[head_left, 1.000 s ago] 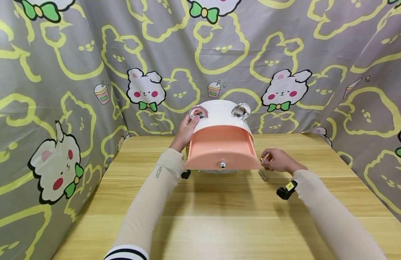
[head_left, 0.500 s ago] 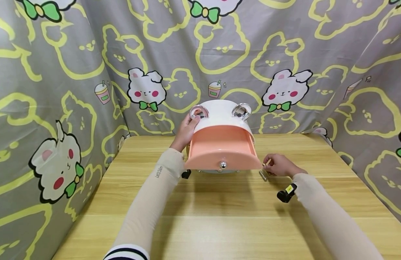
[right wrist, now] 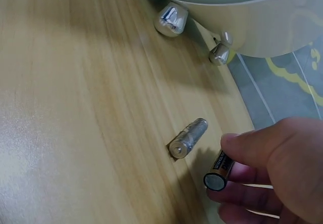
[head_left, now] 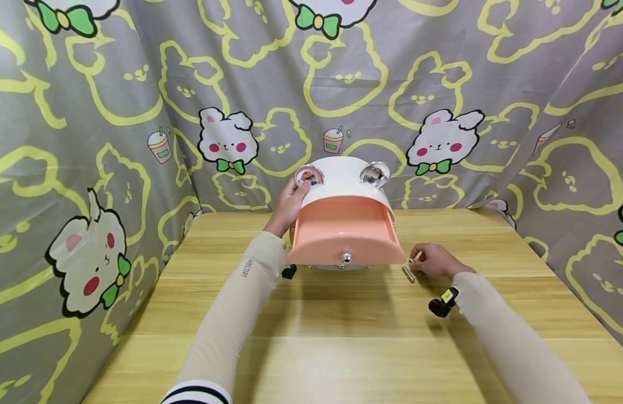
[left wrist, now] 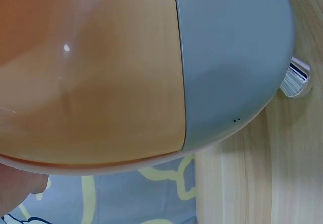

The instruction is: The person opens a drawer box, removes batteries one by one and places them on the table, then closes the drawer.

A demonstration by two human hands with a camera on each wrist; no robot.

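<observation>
My left hand (head_left: 288, 206) holds the left side of a white box (head_left: 342, 174) with silver ears, its thumb by the left ear (head_left: 309, 174) and its other fingers mostly hidden. From the box's front juts a peach drawer (head_left: 344, 247) with a silver knob (head_left: 346, 257). To the right of the drawer, my right hand (head_left: 435, 260) pinches a black-wrapped battery (right wrist: 216, 180) between thumb and fingers. A second, silver-looking battery (right wrist: 189, 138) lies on the table just beside it. In the left wrist view, part of the left hand (left wrist: 19, 187) shows under the box's edge.
The wooden table (head_left: 342, 359) carries the box, which stands on small silver feet (right wrist: 171, 20). A patterned grey curtain (head_left: 271, 67) surrounds the table behind and on both sides. A black camera (head_left: 443, 303) hangs at the right wrist.
My right hand has moved slightly down and to the right with its battery, away from the drawer's edge, so the lying battery shows more clearly. My left hand and the box have stayed in place.
</observation>
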